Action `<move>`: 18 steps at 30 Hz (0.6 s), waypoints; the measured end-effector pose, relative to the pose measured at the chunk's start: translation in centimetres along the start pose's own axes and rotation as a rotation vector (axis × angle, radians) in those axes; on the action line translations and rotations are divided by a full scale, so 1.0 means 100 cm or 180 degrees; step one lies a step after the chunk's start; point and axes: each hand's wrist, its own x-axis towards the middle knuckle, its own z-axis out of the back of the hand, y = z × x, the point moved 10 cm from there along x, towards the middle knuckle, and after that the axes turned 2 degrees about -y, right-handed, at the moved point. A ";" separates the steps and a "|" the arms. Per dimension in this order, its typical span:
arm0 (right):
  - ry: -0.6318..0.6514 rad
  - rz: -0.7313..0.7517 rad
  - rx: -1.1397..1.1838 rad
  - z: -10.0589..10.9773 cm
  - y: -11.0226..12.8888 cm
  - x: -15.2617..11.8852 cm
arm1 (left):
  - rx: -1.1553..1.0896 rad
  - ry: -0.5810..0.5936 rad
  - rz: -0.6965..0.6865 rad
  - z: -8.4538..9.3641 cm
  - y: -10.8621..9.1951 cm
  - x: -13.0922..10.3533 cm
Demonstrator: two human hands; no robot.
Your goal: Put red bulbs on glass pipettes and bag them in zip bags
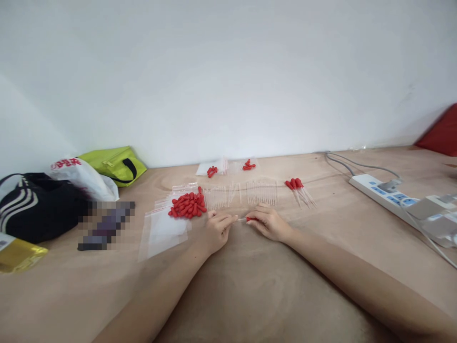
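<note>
My left hand point(218, 229) pinches one end of a thin clear stick point(242, 219). At the stick's other end, my right hand point(267, 222) holds a small red cap point(250, 219), partly hidden by the fingers. Left of my left hand, a pile of red caps point(187, 205) lies on clear zip bags point(164, 231). Rows of thin sticks point(262, 192) lie beyond my hands. Several sticks with red caps on their ends point(294, 183) lie to the right.
Two small bags with red pieces point(212, 170) lie near the wall. At left are a black bag point(39, 205), a white plastic bag point(85, 178), a green bag point(114, 164) and a yellow packet point(21, 255). A power strip point(378, 190) with cables lies right.
</note>
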 end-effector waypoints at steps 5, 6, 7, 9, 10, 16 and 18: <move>0.0226 0.0074 -0.0236 -0.006 0.004 0.001 | -0.0005 -0.0051 -0.0098 0.002 -0.009 0.002; 0.0239 0.0069 -0.0244 -0.006 0.004 0.001 | -0.0010 -0.0050 -0.0111 0.003 -0.011 0.002; 0.0246 0.0065 -0.0242 -0.006 0.005 0.001 | -0.0011 -0.0035 -0.0115 0.002 -0.013 0.003; 0.0259 0.0070 -0.0212 -0.007 0.005 0.001 | -0.0004 -0.0007 -0.0094 0.001 -0.014 0.004; 0.0266 0.0075 -0.0191 -0.008 0.006 0.002 | -0.0002 0.0000 -0.0073 0.000 -0.014 0.004; 0.0247 0.0007 0.0048 -0.008 0.003 0.003 | -0.0131 -0.0115 -0.0097 0.001 -0.014 0.005; 0.0072 -0.0239 0.0406 -0.003 -0.006 0.006 | -0.0250 -0.0256 0.0011 0.006 -0.011 0.006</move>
